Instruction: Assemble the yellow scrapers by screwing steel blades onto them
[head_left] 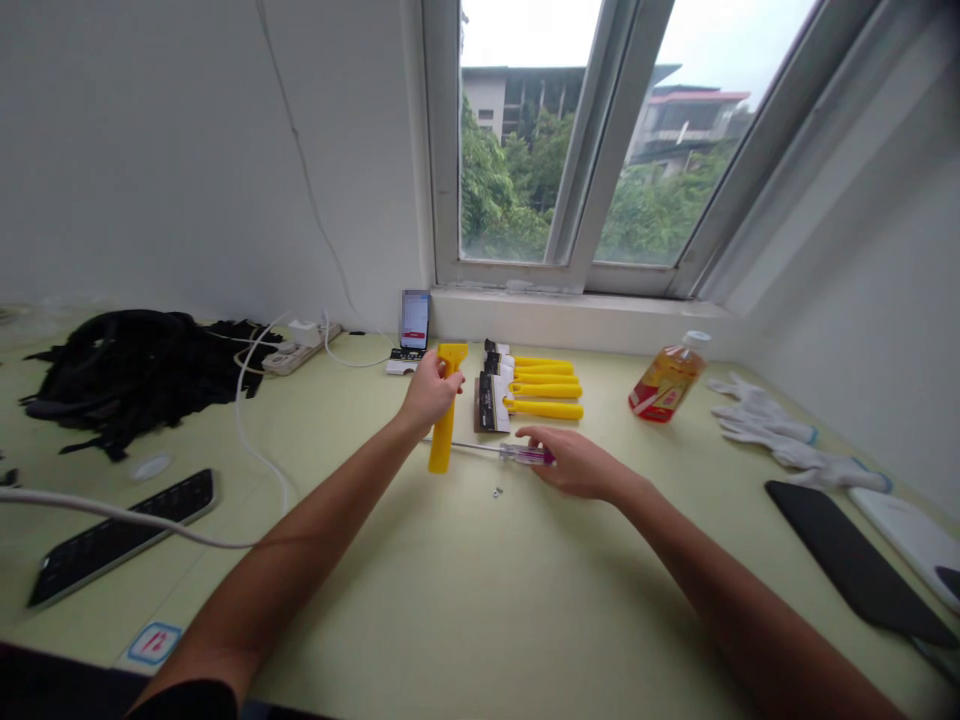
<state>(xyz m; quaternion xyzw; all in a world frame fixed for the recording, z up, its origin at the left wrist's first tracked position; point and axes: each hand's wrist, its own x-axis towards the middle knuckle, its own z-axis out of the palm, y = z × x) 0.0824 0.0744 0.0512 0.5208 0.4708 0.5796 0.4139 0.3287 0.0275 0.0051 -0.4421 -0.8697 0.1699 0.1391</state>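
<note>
My left hand (429, 392) is closed around a yellow plastic scraper (442, 440), held upright with its wide head at the top. My right hand (574, 462) has its fingers at the handle end of a screwdriver (517, 454) with a clear and purple handle; the index finger is raised off it. The screwdriver's thin shaft points left and passes behind the scraper, so its tip is partly hidden. Small metal screws or nuts (497, 492) lie on the table just below the shaft. Beyond my hands, several yellow-handled scrapers (546, 388) with black-and-white card packaging (493, 402) lie in a row.
A bottle of orange-red liquid (670, 378) and white gloves (780, 430) are at right, near a dark flat pad (855, 560). At left are a black bundle (142, 370), a power strip (300, 350), cables and a black keypad device (124, 530). A phone (415, 320) stands against the wall.
</note>
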